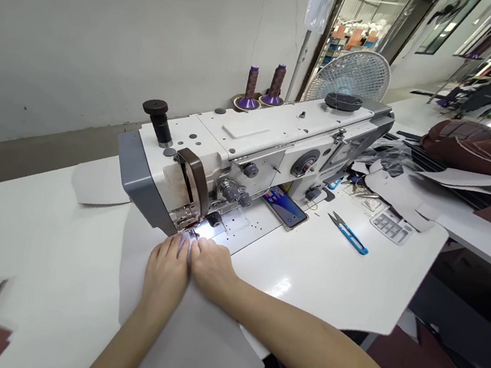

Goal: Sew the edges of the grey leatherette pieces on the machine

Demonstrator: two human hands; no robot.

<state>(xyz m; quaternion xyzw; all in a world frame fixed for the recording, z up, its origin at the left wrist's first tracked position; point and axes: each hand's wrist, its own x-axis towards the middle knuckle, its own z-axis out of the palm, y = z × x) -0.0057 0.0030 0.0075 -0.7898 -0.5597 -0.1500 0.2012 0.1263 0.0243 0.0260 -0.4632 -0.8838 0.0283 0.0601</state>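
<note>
A white and grey industrial sewing machine (250, 148) stands on the white table (332, 281). A pale grey sheet of material (201, 336) lies in front of it, running up under the lit presser foot (195, 232). My left hand (166, 270) rests on the sheet just before the needle, fingers stretched forward and close together. My right hand (211, 264) lies beside it, touching it, fingers curled down onto the sheet's edge by the foot. Both hands press the material; the fingertips are partly hidden.
A phone (286, 209) lies on the machine bed, blue thread snips (350, 233) to its right, a small calculator-like pad (391, 227) beyond. Two purple thread cones (263, 86) and a fan (350, 74) stand behind. Brown leather pieces (483, 150) pile at the right; a grey piece (99, 185) lies left.
</note>
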